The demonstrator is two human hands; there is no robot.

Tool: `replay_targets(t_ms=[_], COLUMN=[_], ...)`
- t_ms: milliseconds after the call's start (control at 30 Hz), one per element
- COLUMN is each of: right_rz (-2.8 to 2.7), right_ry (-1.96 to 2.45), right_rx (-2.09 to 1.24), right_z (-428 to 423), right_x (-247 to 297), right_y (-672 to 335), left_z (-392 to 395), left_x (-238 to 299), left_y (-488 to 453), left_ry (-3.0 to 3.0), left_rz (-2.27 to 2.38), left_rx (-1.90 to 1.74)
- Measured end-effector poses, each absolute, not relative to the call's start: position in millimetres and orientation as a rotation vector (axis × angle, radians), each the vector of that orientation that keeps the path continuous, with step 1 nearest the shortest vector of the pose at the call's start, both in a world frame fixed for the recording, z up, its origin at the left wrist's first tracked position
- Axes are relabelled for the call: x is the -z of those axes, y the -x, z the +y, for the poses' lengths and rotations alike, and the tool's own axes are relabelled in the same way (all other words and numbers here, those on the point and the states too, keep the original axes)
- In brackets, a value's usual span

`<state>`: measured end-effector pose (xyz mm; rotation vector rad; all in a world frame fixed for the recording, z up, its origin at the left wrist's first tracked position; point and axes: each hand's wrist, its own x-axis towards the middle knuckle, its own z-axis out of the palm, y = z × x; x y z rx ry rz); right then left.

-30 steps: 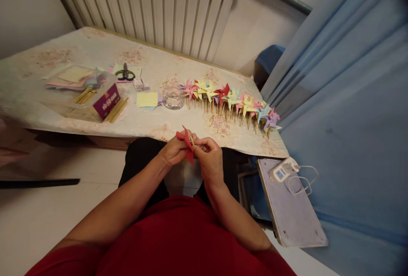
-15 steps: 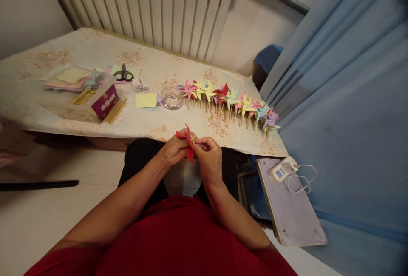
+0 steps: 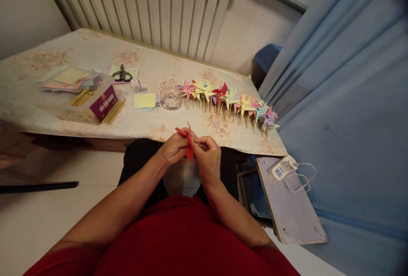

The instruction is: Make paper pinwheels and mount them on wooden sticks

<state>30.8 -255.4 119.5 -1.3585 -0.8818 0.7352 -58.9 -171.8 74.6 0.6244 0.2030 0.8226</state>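
Note:
Over my lap, just off the table's front edge, a red paper pinwheel point(image 3: 189, 150) is held up with its blades sticking out. My left hand point(image 3: 174, 147) is closed on it from the left, fingers behind the folded paper. My right hand point(image 3: 208, 153) pinches at the middle of the pinwheel, where a short bit of a thin tan stick shows; most of the stick is hidden by the fingers. Beyond my hands, a row of finished pinwheels point(image 3: 245, 103) in several colours lies on wooden sticks. A clear round tub point(image 3: 171, 100) of small shiny pins sits left of them.
On the flowered tablecloth point(image 3: 143, 127) are yellow paper squares point(image 3: 144, 100), small white boxes point(image 3: 137, 85), black scissors point(image 3: 122, 74), and a clear plastic box point(image 3: 84, 112) with sticks beside it. A stool point(image 3: 295, 212) bearing a white charger point(image 3: 282, 169) stands right, near a blue curtain point(image 3: 357, 131).
The red pinwheel has turned slightly between my hands, and less of the stick shows at its middle. Both hands stay nearly in place; the view has shifted a little.

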Motion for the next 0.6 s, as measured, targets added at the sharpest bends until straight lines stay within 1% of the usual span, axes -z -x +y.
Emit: replay_targets(t_ms=[600], right_rz=[-0.936], right_ry=[1.366], right_rx=[-0.647], right_z=[-255.4], right_x=[-113.7], right_y=[-26.3], left_z=[-171.8], left_x=[-78.2], left_y=[63.3], left_ry=[-0.648], left_rz=[0.172], left_rx=[-0.806])
